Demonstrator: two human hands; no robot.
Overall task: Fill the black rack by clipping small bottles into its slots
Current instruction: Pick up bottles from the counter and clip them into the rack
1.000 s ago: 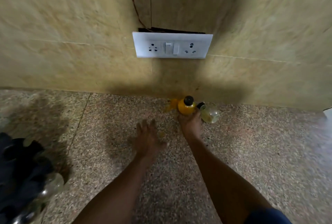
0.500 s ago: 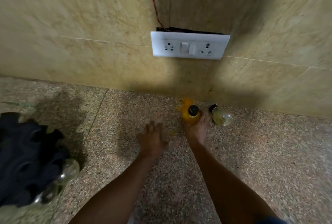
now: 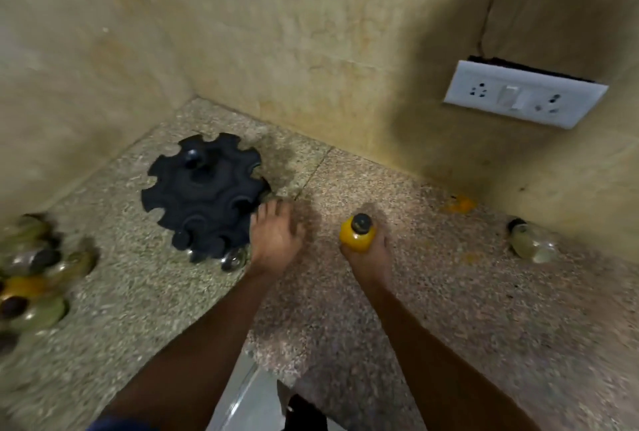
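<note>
Speckled stone counter (image 3: pixel 449 309) meeting tiled walls; white socket plate (image 3: pixel 524 94) sitting on the right wall. Black rack (image 3: pixel 204 194) lying near the corner, one clear bottle (image 3: pixel 233 258) showing at its near rim. Blurred bottle heap (image 3: pixel 31 278) lying far left, count unclear. Left hand (image 3: pixel 275 239) resting just beside the rack, fingers straight, holding nothing. Right hand (image 3: pixel 368 258) gripping the orange bottle (image 3: pixel 358 233), black cap up. Pale bottle (image 3: pixel 530 244) lying well right.

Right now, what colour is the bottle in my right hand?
Orange-yellow with a black cap; the bottle in the right hand shows in the head view.
</note>
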